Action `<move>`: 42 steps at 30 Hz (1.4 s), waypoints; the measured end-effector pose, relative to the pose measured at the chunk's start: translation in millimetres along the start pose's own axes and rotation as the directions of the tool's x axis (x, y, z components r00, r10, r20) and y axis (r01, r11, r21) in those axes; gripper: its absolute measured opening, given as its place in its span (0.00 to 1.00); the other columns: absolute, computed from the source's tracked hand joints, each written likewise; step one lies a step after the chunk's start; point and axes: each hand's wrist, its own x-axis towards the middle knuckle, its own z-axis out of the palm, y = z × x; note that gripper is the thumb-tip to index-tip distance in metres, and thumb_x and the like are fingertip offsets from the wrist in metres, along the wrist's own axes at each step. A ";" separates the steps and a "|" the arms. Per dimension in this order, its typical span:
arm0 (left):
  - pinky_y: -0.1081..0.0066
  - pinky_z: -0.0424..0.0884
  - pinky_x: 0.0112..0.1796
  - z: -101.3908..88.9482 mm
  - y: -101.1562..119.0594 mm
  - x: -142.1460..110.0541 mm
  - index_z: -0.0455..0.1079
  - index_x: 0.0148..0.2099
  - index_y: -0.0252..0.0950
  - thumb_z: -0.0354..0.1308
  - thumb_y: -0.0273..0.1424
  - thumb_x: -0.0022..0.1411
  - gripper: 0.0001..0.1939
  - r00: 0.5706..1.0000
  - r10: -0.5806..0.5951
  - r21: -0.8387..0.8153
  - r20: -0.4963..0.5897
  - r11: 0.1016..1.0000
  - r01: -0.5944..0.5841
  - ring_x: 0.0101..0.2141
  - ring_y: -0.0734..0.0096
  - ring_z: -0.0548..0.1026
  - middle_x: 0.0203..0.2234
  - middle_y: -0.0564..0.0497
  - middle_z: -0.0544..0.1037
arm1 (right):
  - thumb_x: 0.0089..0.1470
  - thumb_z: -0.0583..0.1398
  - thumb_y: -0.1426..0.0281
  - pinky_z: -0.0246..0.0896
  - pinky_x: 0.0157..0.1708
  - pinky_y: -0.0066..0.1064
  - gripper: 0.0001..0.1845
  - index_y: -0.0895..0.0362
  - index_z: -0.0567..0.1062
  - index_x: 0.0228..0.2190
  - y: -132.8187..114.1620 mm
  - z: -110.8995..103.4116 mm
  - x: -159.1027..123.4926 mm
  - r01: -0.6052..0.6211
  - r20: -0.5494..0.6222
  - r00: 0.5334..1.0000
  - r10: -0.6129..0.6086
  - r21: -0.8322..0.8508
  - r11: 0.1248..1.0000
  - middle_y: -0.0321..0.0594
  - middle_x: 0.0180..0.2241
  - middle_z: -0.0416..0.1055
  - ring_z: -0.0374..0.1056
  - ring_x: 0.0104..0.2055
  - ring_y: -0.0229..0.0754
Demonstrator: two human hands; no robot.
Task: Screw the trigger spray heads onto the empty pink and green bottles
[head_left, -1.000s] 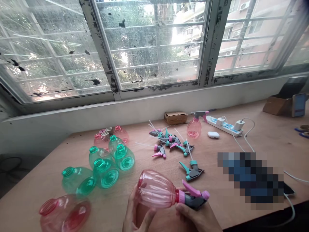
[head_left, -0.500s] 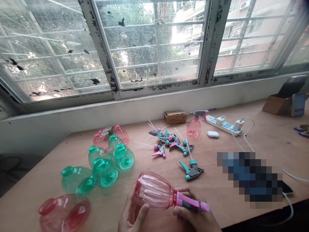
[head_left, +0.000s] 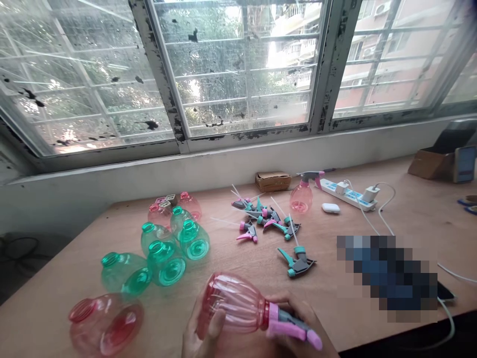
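Observation:
A clear pink spray bottle [head_left: 234,308] lies sideways between my hands above the front of the table, its neck to the right. My left hand [head_left: 210,328] is closed around the base end, the thumb across its near side. A grey and pink trigger spray head [head_left: 292,328] sits at the bottle's neck, its pink trigger slanting down to the right. My right hand [head_left: 309,315] is closed on that spray head from behind; part of its fingers is hidden. Nearest to it on the table is a grey and teal spray head [head_left: 300,263] with its tube pointing up.
Several green bottles [head_left: 166,271] and a pink bottle [head_left: 106,325] lie at the left. A pile of spray heads [head_left: 266,219] is mid-table. Behind stand a complete pink spray bottle [head_left: 301,196], a cardboard box [head_left: 273,182] and a power strip [head_left: 348,195]. A white case [head_left: 330,208] lies nearby.
The spray head has turned about the bottle's axis, so its trigger points lower and more grey shows. My right hand has turned with it. The whole view has shifted slightly.

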 end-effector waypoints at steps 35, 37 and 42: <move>0.56 0.68 0.56 17.2 -4.8 -13.5 0.46 0.69 0.46 0.57 0.43 0.65 0.36 0.971 0.160 -0.087 0.180 0.986 -0.146 0.54 0.57 0.73 0.64 0.42 0.61 | 0.51 0.63 0.48 0.63 0.25 0.29 0.22 0.54 0.73 0.23 -97.3 -202.7 195.3 -0.149 -0.370 0.876 -0.310 -0.818 0.555 0.39 0.17 0.76 0.77 0.24 0.47; 0.57 0.68 0.56 16.8 -4.4 -12.9 0.47 0.69 0.46 0.57 0.43 0.65 0.35 0.971 0.152 -0.090 0.182 0.986 -0.138 0.54 0.57 0.73 0.64 0.41 0.61 | 0.51 0.63 0.50 0.65 0.26 0.30 0.21 0.55 0.75 0.24 -95.7 -201.9 204.8 -0.167 -0.377 0.880 -0.288 -0.815 0.555 0.39 0.18 0.77 0.78 0.24 0.47; 0.60 0.70 0.54 17.9 -3.6 -13.1 0.49 0.68 0.46 0.58 0.43 0.65 0.35 0.974 0.137 -0.083 0.179 0.989 -0.123 0.52 0.58 0.74 0.63 0.42 0.63 | 0.49 0.64 0.47 0.65 0.24 0.31 0.22 0.54 0.75 0.26 -95.2 -205.6 224.6 -0.265 -0.441 0.869 -0.225 -0.799 0.540 0.38 0.20 0.78 0.77 0.22 0.46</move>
